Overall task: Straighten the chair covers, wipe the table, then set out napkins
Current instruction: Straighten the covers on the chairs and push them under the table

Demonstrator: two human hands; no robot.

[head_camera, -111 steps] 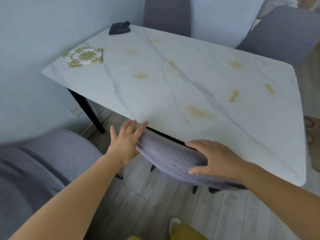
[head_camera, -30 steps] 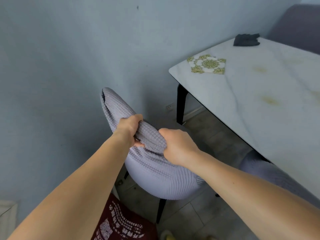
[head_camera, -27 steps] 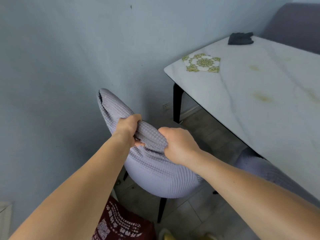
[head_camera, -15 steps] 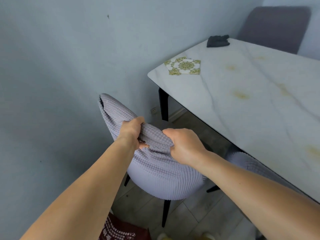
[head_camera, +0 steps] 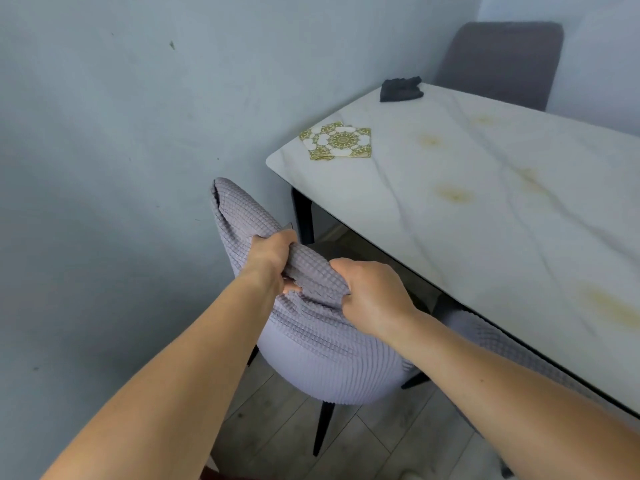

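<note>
A lilac waffle-knit chair cover (head_camera: 322,344) sits bunched on a chair by the wall, left of the table. My left hand (head_camera: 272,259) grips a fold of it at the top of the backrest. My right hand (head_camera: 372,296) grips the same bunched fold just to the right. The white marble table (head_camera: 485,209) carries yellowish stains. Gold-patterned napkins (head_camera: 337,142) lie at its near-left corner and a dark cloth (head_camera: 400,89) at its far-left edge.
A grey wall runs close along the left. A second covered chair (head_camera: 498,344) is tucked under the table's near edge, and a dark grey chair (head_camera: 502,60) stands at the far end. Black chair legs and a table leg (head_camera: 303,216) stand on the wood floor.
3.7 s ago both hands were on the chair tucked under the table. Over the last second they hold the same bunched fold while the view drifts right and up.
</note>
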